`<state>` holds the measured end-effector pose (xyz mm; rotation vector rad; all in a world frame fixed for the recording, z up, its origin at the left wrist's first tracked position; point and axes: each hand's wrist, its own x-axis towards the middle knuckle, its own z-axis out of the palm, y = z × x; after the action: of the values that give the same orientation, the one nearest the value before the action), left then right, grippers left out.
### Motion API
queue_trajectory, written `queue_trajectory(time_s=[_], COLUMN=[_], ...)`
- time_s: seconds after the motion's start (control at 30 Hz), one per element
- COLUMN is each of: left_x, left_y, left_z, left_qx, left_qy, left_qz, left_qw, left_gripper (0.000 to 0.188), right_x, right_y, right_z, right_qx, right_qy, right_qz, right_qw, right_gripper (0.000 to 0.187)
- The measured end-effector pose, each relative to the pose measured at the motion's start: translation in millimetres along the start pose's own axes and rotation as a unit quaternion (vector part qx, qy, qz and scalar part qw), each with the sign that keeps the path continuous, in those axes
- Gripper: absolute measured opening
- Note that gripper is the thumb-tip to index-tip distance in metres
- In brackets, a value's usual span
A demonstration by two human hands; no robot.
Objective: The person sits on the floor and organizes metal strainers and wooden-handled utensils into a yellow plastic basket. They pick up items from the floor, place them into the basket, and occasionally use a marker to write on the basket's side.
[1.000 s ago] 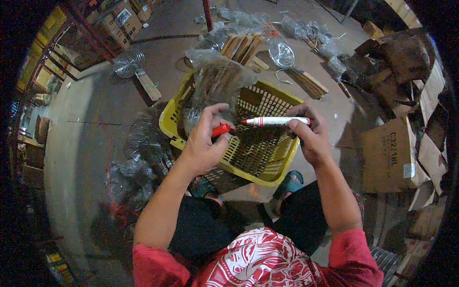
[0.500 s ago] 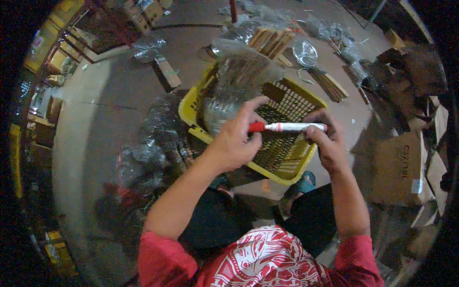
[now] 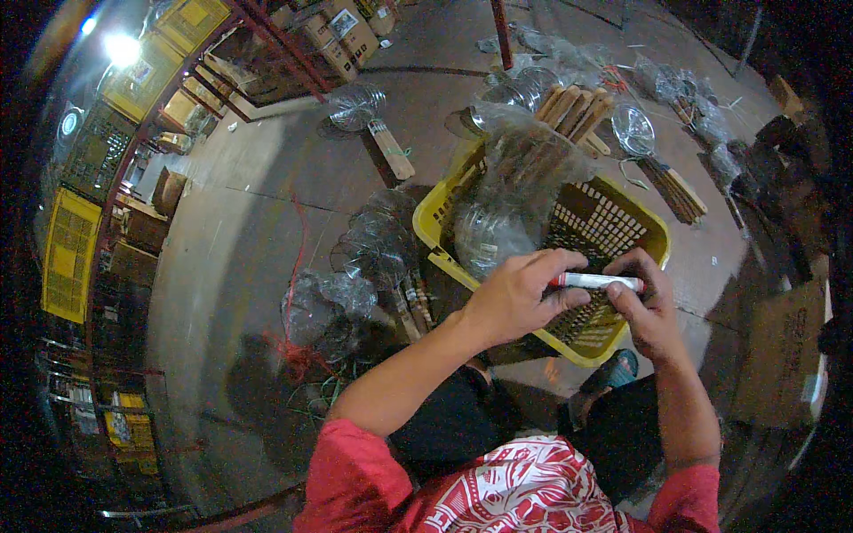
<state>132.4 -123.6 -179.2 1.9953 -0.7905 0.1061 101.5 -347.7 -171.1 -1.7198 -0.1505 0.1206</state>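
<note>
The left hand (image 3: 526, 298) pinches the white marker pen (image 3: 588, 281) at its red cap (image 3: 558, 280), the right hand (image 3: 653, 306) its other end, above the near side of the yellow perforated basket (image 3: 582, 360). Capping looks about done; letting go remains.

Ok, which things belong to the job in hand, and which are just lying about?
In the job:
- white marker
- left hand and right hand, both on it

Apparently just about:
- yellow basket
- plastic-wrapped bundle
- wooden-handled wire tools
</note>
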Motion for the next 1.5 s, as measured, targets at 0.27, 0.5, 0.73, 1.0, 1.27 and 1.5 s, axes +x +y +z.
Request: queue_trajectory(time_s=[0.27,0.5,0.73,1.0,1.27,1.5], left_x=[-7,-8,-6,-6,-6,15], left_y=[8,16,3,-11,-1,10], left_z=[5,8,16,26,31,52], left_qx=[-0.013,-0.006,0.022,0.073,-0.029,0.004], left_qy=[-0.009,-0.033,-0.034,-0.109,-0.073,-0.052], left_qz=[-0.001,-0.059,-0.042,-0.057,-0.115,-0.053], left_qw=[1.0,0.998,0.998,0.99,0.99,0.997], left_gripper=[0.025,0.025,0.025,0.027,0.037,0.05], right_x=[-13,-13,-8,4,19,-1], right_y=[-5,4,5,8,34,27], right_z=[4,-2,-13,-13,-22,-40], right_qx=[0.026,0.006,-0.116,-0.29,0.123,0.225], right_qy=[-0.02,-0.031,-0.043,-0.077,0.038,0.173], right_qz=[0.021,-0.006,0.002,0.06,0.005,-0.005], right_qw=[0.999,0.999,0.992,0.952,0.992,0.959], right_gripper=[0.027,0.024,0.025,0.023,0.04,0.041])
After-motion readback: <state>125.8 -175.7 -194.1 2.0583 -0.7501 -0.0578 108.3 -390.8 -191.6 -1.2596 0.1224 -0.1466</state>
